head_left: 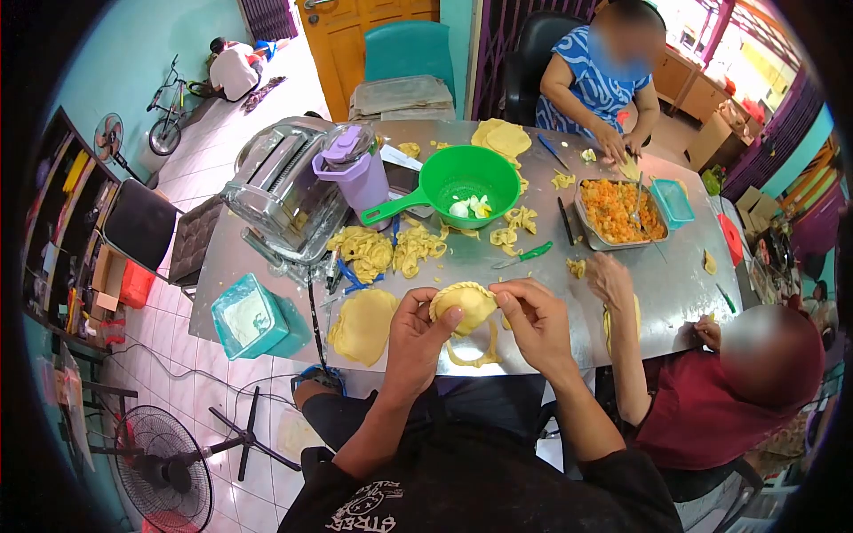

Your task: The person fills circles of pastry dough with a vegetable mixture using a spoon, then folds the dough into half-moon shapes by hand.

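Gripping the crimped pastry (pixel 473 308) above the table (pixel 675 284), the left hand (pixel 418 330) apparently steadies it between thumb and fingers, while the right hand (pixel 538 325) pinches its rim corner, likely for fine control.

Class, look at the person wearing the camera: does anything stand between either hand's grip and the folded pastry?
Nothing visible does: the left grip holds the folded pastry directly, and the right grip touches its edge.

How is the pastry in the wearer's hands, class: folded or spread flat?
Folded: the pastry between the left hand and right hand shows a crimped, rope-like curved edge.
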Demonstrator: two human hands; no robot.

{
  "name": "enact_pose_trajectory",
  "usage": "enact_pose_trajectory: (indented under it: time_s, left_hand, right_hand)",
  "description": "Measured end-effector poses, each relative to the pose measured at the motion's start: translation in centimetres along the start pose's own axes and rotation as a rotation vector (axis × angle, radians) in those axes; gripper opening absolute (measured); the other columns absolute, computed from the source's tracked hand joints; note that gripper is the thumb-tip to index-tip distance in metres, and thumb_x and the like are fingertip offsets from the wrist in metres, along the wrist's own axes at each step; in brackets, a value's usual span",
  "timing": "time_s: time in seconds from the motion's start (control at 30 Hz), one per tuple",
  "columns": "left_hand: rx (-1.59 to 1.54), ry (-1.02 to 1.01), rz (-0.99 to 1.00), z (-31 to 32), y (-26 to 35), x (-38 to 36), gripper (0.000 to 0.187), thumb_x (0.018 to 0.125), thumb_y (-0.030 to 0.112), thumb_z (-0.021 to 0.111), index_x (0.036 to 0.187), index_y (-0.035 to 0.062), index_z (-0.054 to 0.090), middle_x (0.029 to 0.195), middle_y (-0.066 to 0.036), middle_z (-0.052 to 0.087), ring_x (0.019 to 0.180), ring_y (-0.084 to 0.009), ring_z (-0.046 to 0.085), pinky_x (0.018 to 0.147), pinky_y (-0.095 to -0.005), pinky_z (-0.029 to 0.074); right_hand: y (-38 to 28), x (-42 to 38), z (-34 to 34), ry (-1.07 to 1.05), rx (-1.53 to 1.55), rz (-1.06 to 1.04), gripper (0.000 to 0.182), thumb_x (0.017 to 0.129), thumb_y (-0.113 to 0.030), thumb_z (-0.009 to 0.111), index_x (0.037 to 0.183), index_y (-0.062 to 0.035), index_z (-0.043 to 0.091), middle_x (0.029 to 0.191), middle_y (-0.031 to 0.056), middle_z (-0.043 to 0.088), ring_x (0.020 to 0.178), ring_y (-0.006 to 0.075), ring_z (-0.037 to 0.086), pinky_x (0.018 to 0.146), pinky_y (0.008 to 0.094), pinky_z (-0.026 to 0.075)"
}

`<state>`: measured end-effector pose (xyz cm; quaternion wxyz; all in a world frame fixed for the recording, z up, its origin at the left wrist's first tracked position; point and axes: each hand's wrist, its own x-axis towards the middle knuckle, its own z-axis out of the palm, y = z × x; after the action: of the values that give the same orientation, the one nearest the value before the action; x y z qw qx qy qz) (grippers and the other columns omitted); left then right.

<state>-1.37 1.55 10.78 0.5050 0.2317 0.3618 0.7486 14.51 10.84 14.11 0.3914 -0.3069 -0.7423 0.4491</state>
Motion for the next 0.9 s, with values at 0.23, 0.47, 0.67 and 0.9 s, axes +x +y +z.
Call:
enact_pose_trajectory:
  time_s: [0.23, 0.47, 0.67, 0.9]
  left_hand:
    - [-0.053, -0.021, 0.003, -0.01, 0.54, -0.07, 0.028, 0.093, 0.002, 0.072, 0.113, 0.0016, 0.052, 0.110, -0.011, 0.068, 0.099, -0.0133, 0.065, 0.087, -0.0272, 0.054]
    - [0.013, -0.005, 0.004, -0.05, 0.20, 0.08, 0.029, 0.092, 0.001, 0.072, 0.113, 0.0015, 0.052, 0.108, -0.010, 0.068, 0.100, -0.0132, 0.065, 0.088, -0.0271, 0.053]
    - [0.050, 0.041, 0.049, -0.18, 0.30, 0.25, 0.030, 0.091, 0.001, 0.073, 0.114, 0.0014, 0.052, 0.107, -0.009, 0.068, 0.100, -0.0134, 0.065, 0.089, -0.0273, 0.052]
    - [-0.037, 0.013, 0.047, 0.06, 0.60, 0.38, 0.029, 0.091, 0.001, 0.073, 0.113, 0.0014, 0.053, 0.109, -0.010, 0.068, 0.099, -0.0133, 0.066, 0.089, -0.0273, 0.053]
  right_hand:
    - [0.01, -0.07, -0.07, -0.084, 0.357, 0.282, 0.017, 0.099, -0.011, 0.064, 0.107, 0.0027, 0.069, 0.092, 0.0071, 0.069, 0.087, 0.0133, 0.066, 0.079, 0.0262, 0.052]
    - [-0.15, 0.16, 0.44, 0.025, -0.139, 0.013, 0.016, 0.100, -0.012, 0.062, 0.104, 0.0010, 0.070, 0.090, 0.0087, 0.069, 0.082, 0.0139, 0.065, 0.073, 0.0278, 0.051]
    - [0.18, -0.09, 0.70, 0.033, 0.078, 0.058, 0.017, 0.099, -0.011, 0.063, 0.109, 0.0006, 0.071, 0.093, 0.0077, 0.069, 0.087, 0.0148, 0.067, 0.080, 0.0262, 0.053]
    - [0.26, 0.05, 0.43, -0.055, 0.425, 0.272, 0.018, 0.099, -0.009, 0.064, 0.113, 0.0022, 0.068, 0.096, 0.0052, 0.070, 0.091, 0.0102, 0.066, 0.083, 0.0240, 0.053]
